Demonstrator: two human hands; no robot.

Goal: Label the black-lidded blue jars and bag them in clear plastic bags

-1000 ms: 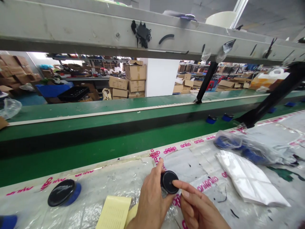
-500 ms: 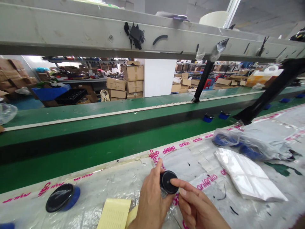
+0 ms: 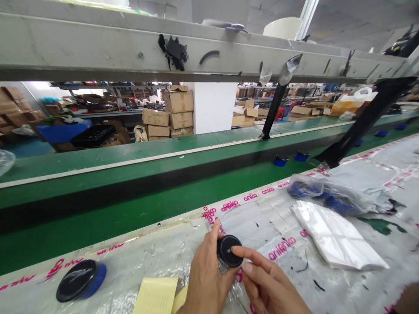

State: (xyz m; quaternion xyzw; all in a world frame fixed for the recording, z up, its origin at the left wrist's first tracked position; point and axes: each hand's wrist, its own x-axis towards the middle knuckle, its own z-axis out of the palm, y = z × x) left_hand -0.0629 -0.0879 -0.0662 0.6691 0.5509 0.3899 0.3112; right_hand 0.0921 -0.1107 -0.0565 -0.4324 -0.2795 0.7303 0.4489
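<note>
My left hand [image 3: 206, 279] grips a round black disc with a dark blue rim [image 3: 230, 250] by its edge, low in the view. The tip of my right hand's [image 3: 268, 281] index finger rests on the disc's black face, and its thumb lies apart near the disc's lower right edge. A similar black-and-blue disc [image 3: 77, 280] lies on the plastic-covered bench [image 3: 258, 222] to the left. A yellow notepad [image 3: 155, 296] sits just left of my left hand.
A plastic bag with blue items [image 3: 330, 196] and a folded white sheet [image 3: 337, 233] lie to the right. Beyond the bench run a green conveyor belt [image 3: 131, 192] and an overhead metal beam [image 3: 163, 52]. Cardboard boxes [image 3: 166, 113] stand far behind.
The whole view has drifted slightly, with the scene sliding left. Both hands stay on the black disc in much the same hold.
</note>
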